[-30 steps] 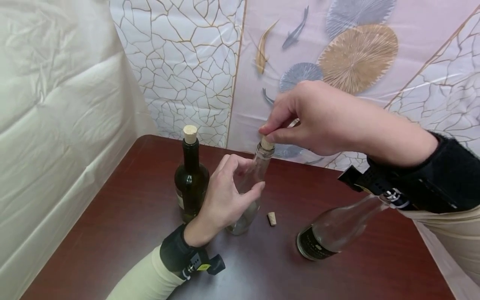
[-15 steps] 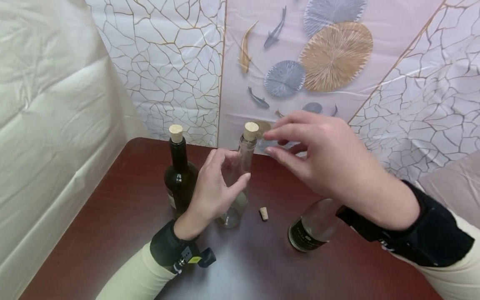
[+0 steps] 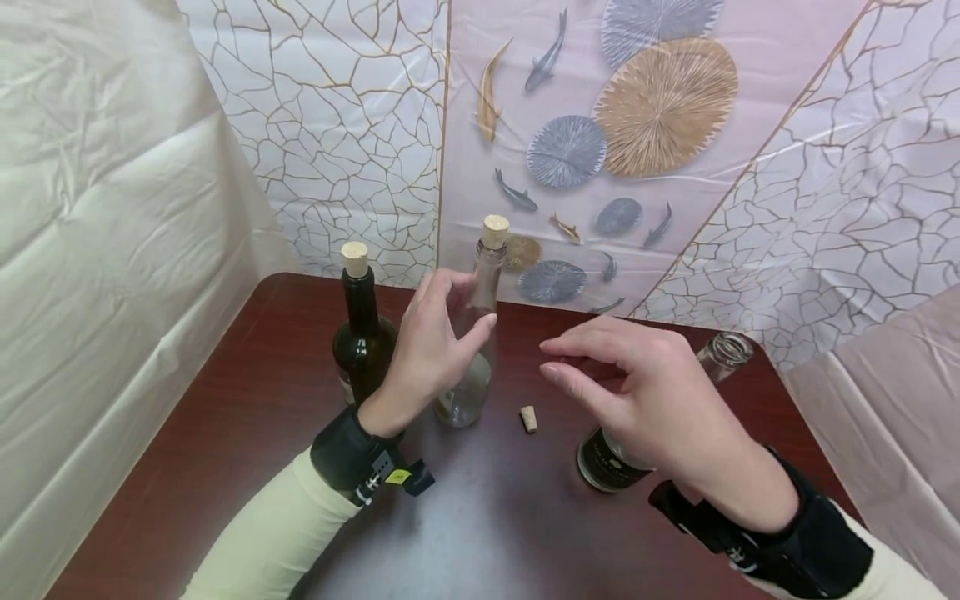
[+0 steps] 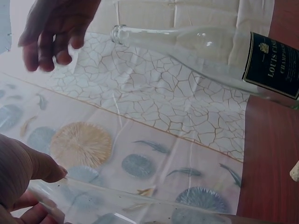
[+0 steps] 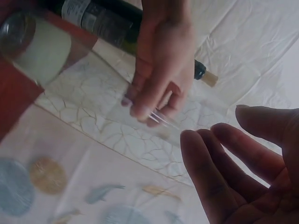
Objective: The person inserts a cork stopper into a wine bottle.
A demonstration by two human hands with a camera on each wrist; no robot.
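Observation:
My left hand (image 3: 423, 346) grips a clear glass bottle (image 3: 468, 390) around its upper body, thumb on the right side. A pale cork (image 3: 495, 232) stands in that bottle's mouth. To the right, my right hand (image 3: 637, 392) hangs in the air with loosely bent fingers and nothing between them. Behind it is a second clear bottle with a black label (image 3: 609, 461), partly hidden; in the left wrist view this bottle (image 4: 201, 46) has an uncorked mouth. A dark green bottle (image 3: 363, 346), topped by a cork (image 3: 356, 260), stands left of my left hand.
A small tapered cork (image 3: 528, 419) lies on the reddish-brown table (image 3: 480, 517) between the two clear bottles. Behind the table hangs a patterned cloth (image 3: 558, 150), and a cream cloth (image 3: 112, 250) drapes along the left side.
My right hand has let go of the cork on the held bottle and moved down and right. The cork stays in the mouth; my left hand keeps its place on the bottle.

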